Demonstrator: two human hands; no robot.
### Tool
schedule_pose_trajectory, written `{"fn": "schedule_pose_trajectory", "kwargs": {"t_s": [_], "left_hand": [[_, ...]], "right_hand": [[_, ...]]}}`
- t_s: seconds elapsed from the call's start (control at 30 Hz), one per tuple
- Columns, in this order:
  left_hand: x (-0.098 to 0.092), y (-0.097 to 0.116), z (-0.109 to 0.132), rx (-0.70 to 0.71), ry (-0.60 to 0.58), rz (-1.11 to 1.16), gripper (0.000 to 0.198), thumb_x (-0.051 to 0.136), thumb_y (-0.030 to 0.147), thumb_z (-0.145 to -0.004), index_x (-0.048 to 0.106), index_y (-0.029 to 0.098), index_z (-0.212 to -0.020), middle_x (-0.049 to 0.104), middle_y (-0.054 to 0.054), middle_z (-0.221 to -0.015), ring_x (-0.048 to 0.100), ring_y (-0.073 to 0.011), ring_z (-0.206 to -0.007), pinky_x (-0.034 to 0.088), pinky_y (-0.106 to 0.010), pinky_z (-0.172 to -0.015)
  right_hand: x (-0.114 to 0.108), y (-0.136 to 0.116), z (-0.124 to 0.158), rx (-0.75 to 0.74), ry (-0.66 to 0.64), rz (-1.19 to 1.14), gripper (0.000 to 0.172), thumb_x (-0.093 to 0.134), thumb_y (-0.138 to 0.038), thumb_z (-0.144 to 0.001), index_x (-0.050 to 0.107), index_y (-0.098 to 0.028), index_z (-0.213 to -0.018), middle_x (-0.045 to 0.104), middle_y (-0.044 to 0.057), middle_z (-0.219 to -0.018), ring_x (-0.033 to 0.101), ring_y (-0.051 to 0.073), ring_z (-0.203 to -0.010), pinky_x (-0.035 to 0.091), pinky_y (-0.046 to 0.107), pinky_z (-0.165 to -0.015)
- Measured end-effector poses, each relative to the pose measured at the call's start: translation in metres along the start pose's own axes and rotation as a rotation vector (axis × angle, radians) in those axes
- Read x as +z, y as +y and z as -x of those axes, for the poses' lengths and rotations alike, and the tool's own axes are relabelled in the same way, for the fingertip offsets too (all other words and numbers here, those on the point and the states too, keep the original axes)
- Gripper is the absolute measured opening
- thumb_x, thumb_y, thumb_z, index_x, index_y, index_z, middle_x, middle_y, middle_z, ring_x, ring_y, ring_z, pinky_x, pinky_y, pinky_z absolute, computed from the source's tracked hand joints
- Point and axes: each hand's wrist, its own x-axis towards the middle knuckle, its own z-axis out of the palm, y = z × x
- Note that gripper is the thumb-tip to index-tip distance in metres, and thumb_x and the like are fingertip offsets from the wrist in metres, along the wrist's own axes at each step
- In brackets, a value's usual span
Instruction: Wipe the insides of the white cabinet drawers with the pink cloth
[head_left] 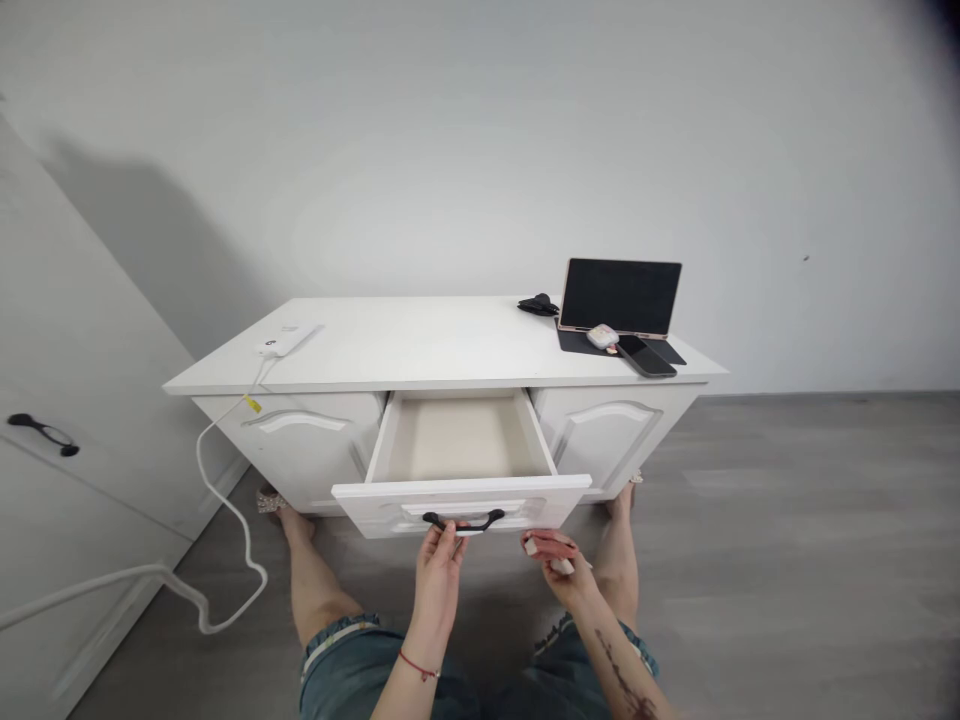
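A white drawer (480, 487) is pulled out of the middle of the white desk (420, 345), its pale inside showing. On its front sits a dark curved handle (491, 519). My left hand (439, 570) is closed at the left part of this handle, fingertips pinched against it. A thin white bit shows beside those fingertips, too small to name. To the right, just below the drawer front, my right hand (574, 582) is closed round a folded pinkish-red cloth (551, 543) with white parts sticking out. That cloth is apart from the drawer.
A tablet (621, 296) stands at the desk's right, with a phone (645, 356) and a small pale case (602, 337) before it. Behind them lies a black object (538, 305). A white power strip (287, 339) trails its cord (225, 500) at left, near a cabinet (67, 330).
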Motion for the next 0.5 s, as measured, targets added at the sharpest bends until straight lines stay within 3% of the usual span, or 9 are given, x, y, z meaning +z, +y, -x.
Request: {"fn": "schedule_pose_trajectory", "kwargs": {"t_s": [0.2,0.4,0.5], "left_hand": [[0.004,-0.001,-0.013,0.019,-0.005,-0.013,0.034,0.096,0.033,-0.054,0.073,0.019,-0.074,0.076,-0.001,-0.078,0.071,-0.0146,-0.081,0.055,-0.028,-0.080],[0.019,0.008,-0.034,0.000,-0.012,-0.040,0.024,0.091,0.024,-0.063,0.071,0.017,-0.073,0.076,-0.003,-0.077,0.071,-0.0140,-0.079,0.055,-0.028,-0.080],[0.029,0.017,-0.046,-0.022,-0.017,-0.037,0.016,0.086,0.015,-0.070,0.070,0.016,-0.071,0.076,-0.004,-0.076,0.071,-0.0128,-0.076,0.056,-0.028,-0.080]], "right_hand": [[0.000,0.020,0.010,0.117,0.203,-0.056,0.016,0.064,-0.010,-0.071,0.057,-0.019,-0.061,0.060,-0.004,-0.046,0.053,0.009,-0.035,0.042,0.016,-0.036],[0.005,0.040,0.028,0.194,0.237,-0.057,0.017,0.064,-0.017,-0.078,0.059,-0.018,-0.063,0.061,-0.002,-0.047,0.053,0.009,-0.036,0.041,0.015,-0.036],[0.012,0.043,0.038,0.227,0.166,0.000,0.016,0.067,-0.019,-0.078,0.060,-0.019,-0.063,0.063,-0.001,-0.051,0.057,0.010,-0.041,0.043,0.016,-0.038]]}}
